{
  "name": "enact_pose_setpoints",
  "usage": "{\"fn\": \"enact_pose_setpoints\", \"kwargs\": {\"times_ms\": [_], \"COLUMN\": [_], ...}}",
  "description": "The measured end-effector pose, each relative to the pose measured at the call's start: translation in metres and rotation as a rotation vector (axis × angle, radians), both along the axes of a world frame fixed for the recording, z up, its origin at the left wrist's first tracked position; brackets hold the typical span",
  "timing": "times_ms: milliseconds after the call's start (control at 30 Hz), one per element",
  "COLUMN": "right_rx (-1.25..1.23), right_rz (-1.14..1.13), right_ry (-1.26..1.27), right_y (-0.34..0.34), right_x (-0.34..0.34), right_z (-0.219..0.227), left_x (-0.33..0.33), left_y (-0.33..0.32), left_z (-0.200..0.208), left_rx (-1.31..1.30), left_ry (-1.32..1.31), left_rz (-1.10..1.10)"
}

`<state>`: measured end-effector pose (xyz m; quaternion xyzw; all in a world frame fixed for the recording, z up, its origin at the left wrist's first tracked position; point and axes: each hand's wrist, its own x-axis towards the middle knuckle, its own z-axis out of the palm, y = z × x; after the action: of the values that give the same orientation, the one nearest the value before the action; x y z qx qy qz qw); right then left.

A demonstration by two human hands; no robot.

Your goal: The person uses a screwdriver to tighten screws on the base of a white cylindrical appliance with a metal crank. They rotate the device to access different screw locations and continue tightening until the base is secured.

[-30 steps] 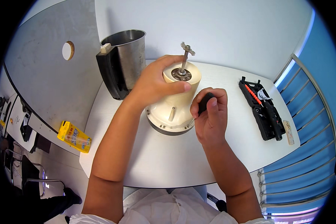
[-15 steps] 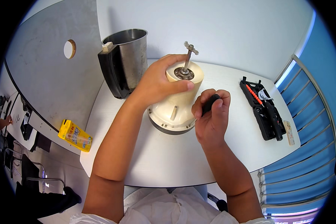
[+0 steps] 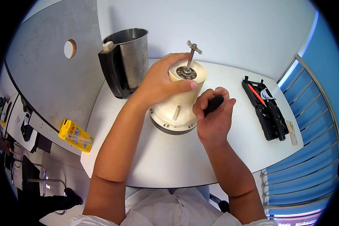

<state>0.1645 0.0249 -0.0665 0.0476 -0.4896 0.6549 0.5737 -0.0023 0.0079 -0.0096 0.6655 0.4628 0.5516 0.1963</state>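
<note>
A cream soymilk maker head (image 3: pixel 180 98) stands upside down on the table, its metal shaft and small blade (image 3: pixel 194 47) pointing up. Around the upper part of its body curls my left hand (image 3: pixel 162 83), thumb across the front near the metal disc. My right hand (image 3: pixel 214 119) grips a screwdriver (image 3: pixel 213 106) by its black handle. The thin shank slants down to the right side of the head's wide rim, where small screw holes show. Whether the tip sits in a screw is too small to tell.
A steel jug (image 3: pixel 135 56) with a black handle stands at the back left. An open black tool case (image 3: pixel 265 122) lies at the right, beside a small pale ruled card (image 3: pixel 291 132). A yellow packet (image 3: pixel 76 136) sits at the left edge, by a grey divider (image 3: pixel 52 75).
The fingers of my right hand have shifted on the screwdriver handle, with the thumb now lifted off to the right. My left hand keeps its hold on the soymilk maker head.
</note>
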Motion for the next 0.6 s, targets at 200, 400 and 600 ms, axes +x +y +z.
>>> {"fn": "enact_pose_setpoints", "kwargs": {"times_ms": [200,400,600], "right_rx": [0.052,0.048,-0.014], "right_rz": [-0.161,-0.048,-0.025], "right_ry": [-0.061,-0.147,-0.054], "right_y": [0.0011,0.0010,0.0007], "right_x": [-0.0040,0.0015,0.0023], "right_z": [0.0014,0.0020,0.0008], "left_x": [-0.0009,-0.0024,-0.0002], "left_y": [-0.0002,0.0026,0.0001], "left_z": [0.0005,-0.0037,-0.0005], "left_rx": [-0.032,0.000,-0.020], "left_ry": [-0.020,-0.004,-0.008], "left_rz": [-0.006,0.008,0.001]}}
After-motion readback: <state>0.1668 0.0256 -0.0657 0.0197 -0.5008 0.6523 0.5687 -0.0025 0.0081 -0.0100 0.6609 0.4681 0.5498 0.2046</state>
